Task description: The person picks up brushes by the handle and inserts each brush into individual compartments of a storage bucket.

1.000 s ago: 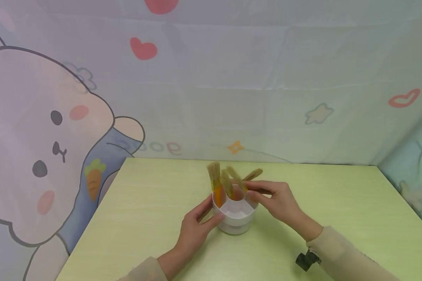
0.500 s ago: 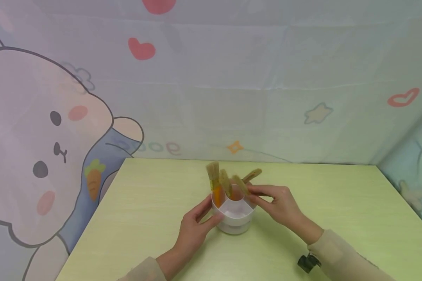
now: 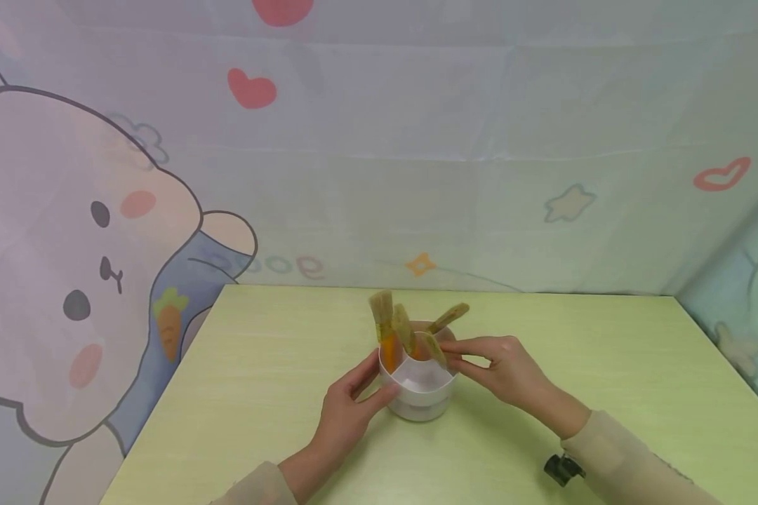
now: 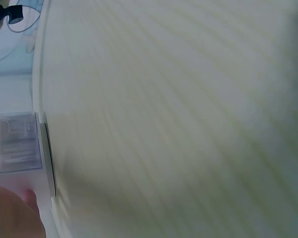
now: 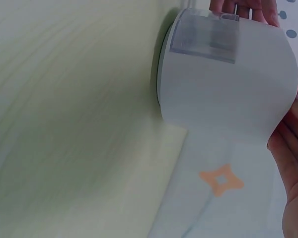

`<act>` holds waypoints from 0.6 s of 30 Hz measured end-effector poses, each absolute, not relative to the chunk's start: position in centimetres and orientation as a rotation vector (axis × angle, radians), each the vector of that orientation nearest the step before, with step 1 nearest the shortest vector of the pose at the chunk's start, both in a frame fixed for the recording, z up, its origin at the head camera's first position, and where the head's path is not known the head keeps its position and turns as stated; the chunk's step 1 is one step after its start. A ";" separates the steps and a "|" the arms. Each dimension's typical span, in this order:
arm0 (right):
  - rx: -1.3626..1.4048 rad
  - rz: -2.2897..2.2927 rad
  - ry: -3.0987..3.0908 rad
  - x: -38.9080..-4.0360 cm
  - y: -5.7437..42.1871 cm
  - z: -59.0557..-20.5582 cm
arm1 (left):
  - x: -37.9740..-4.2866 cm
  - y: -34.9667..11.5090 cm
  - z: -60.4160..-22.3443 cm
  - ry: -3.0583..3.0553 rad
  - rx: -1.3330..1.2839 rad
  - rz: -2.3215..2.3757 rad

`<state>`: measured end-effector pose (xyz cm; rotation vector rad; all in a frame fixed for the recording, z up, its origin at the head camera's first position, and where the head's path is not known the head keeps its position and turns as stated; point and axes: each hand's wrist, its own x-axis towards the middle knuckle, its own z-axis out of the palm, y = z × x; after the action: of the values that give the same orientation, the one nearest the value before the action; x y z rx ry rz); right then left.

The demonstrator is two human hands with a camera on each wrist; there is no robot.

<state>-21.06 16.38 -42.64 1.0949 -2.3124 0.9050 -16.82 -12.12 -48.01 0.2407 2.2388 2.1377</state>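
Observation:
A round white holder with divided compartments stands upright on the table. My left hand grips its left side, thumb on the front wall. A paintbrush with an orange handle stands in the left compartment, bristles up. Another brush leans in the middle ring, seen edge-on. My right hand is at the right rim, pinching a third brush that tilts low. One more brush leans outward at the back right. In the right wrist view the holder's clear drawer faces the camera.
The pale yellow-green table spreads around the holder and ends at a cloth backdrop with cartoon prints. A small black device is at the right sleeve.
My right hand has moved slightly down, and the brush at its fingertips has sunk lower and toward the right of the holder. The left hand keeps its grip.

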 end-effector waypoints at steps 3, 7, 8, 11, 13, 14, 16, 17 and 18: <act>1.123 0.893 -2.335 -21.0 16.6 -42.3 | -16.9 -12.1 -48.0 2.263 0.255 2.123; 1.163 0.898 -2.359 -21.0 17.0 -41.9 | -16.9 -12.1 -48.0 2.271 0.249 2.114; 1.171 0.904 -2.368 -21.0 17.1 -41.8 | -16.9 -12.1 -48.0 2.278 0.257 2.108; 1.183 0.924 -2.399 -20.9 17.5 -41.4 | -16.9 -12.1 -48.0 2.276 0.243 2.104; 1.189 0.953 -2.422 -20.8 17.7 -41.1 | -16.9 -12.1 -48.0 2.274 0.240 2.102; 1.190 0.970 -2.432 -20.8 17.8 -40.9 | -16.9 -12.1 -48.0 2.275 0.239 2.101; 1.185 1.001 -2.453 -20.8 18.0 -40.6 | -16.9 -12.2 -47.9 2.271 0.229 2.103; 1.176 1.018 -2.465 -20.7 18.1 -40.4 | -16.9 -12.2 -48.0 2.271 0.230 2.102; 1.164 1.026 -2.476 -20.7 18.2 -40.2 | -16.9 -12.2 -48.0 2.273 0.234 2.100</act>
<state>-20.67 18.23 -40.16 1.1642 -2.4764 1.0259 -16.87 -12.24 -47.96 0.2337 2.2732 2.1004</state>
